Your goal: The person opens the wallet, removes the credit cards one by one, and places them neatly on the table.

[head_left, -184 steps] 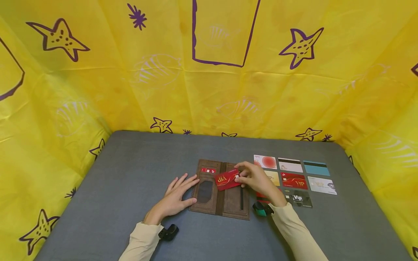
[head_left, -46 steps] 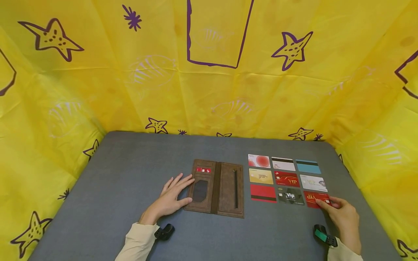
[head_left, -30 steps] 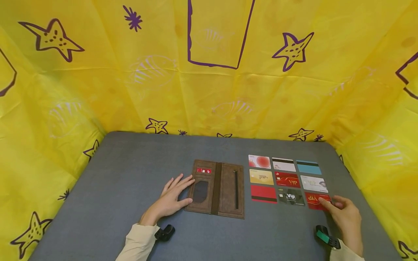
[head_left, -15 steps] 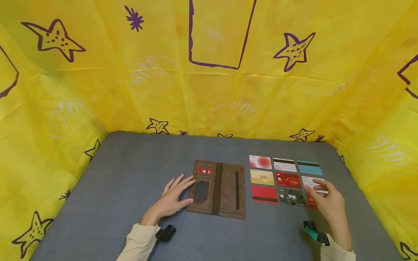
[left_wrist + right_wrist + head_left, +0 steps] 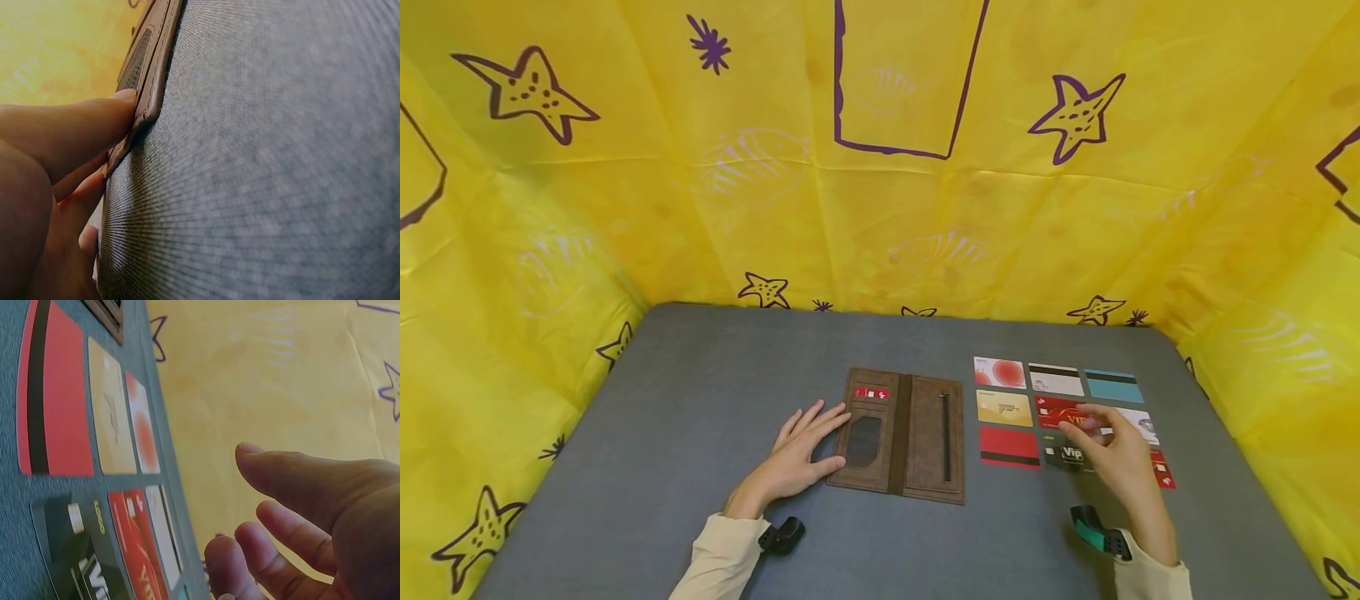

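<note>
An unfolded brown wallet (image 5: 932, 442) lies on the grey table, a red card (image 5: 872, 393) tucked into one of its upper-left slots. My left hand (image 5: 790, 458) rests with extended fingers on the wallet's left edge; in the left wrist view the thumb (image 5: 94, 128) presses its border. Over the laid-out cards hovers my right hand (image 5: 1116, 450), thumb and fingers apart, holding nothing. Under and beside it are the black Vip card (image 5: 1060, 451), a red VIP card (image 5: 1051, 411) and a white card (image 5: 1145, 422). Another red card (image 5: 1161, 469) is mostly hidden behind the hand.
Left of the right hand lie a gold card (image 5: 1004, 408) and a red card with a dark stripe (image 5: 1010, 447). The back row has a white card with red circles (image 5: 1000, 372), a white striped card (image 5: 1056, 379) and a blue card (image 5: 1112, 385). A yellow patterned cloth (image 5: 880, 208) surrounds the table.
The red VIP card held over the wallet earlier was laid at the front right of the cards. My right hand then let go and moved left, over the cards. The left hand stays put.
</note>
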Available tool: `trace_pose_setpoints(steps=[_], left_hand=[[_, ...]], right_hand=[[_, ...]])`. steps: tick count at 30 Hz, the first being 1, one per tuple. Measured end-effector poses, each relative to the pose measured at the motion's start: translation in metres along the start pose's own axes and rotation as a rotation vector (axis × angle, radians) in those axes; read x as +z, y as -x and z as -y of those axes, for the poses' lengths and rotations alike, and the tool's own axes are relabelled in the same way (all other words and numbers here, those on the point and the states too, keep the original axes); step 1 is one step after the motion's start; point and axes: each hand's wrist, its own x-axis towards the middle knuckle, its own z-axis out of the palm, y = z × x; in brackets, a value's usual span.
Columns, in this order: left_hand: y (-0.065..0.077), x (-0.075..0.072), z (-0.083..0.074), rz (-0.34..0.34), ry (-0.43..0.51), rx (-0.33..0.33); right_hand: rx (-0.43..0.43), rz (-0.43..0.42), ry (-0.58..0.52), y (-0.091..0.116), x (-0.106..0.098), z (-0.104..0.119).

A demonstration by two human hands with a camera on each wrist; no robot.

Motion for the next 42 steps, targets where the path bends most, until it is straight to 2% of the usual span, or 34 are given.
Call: trace_pose_setpoints(steps=[8,14,18,26,35,42], left_hand=[[0.001,0.000,-0.001,0.000,0.001,-0.003],[0.001,-0.001,0.000,0.000,-0.002,-0.001],[0.001,-0.001,0.000,-0.004,-0.001,0.001],[-0.001,0.000,0.001,0.002,0.002,0.007],[-0.001,0.000,0.002,0.004,0.004,-0.001],[-0.001,-0.001,0.001,0.004,0.012,-0.002]], right_hand=[[-0.091,-0.004,-0.020,-0.002,0.011,0.012],[-0.100,0.054,-0.025,-0.006,0.022,0.027],[-0.135,0.094,-0.034,-0.010,0.031,0.037],[-0.222,0.207,-0.090,-0.021,0.061,0.056],[-0.432,0.298,-0.085,-0.025,0.098,0.081],[-0.461,0.373,-0.063,-0.026,0.119,0.097]])
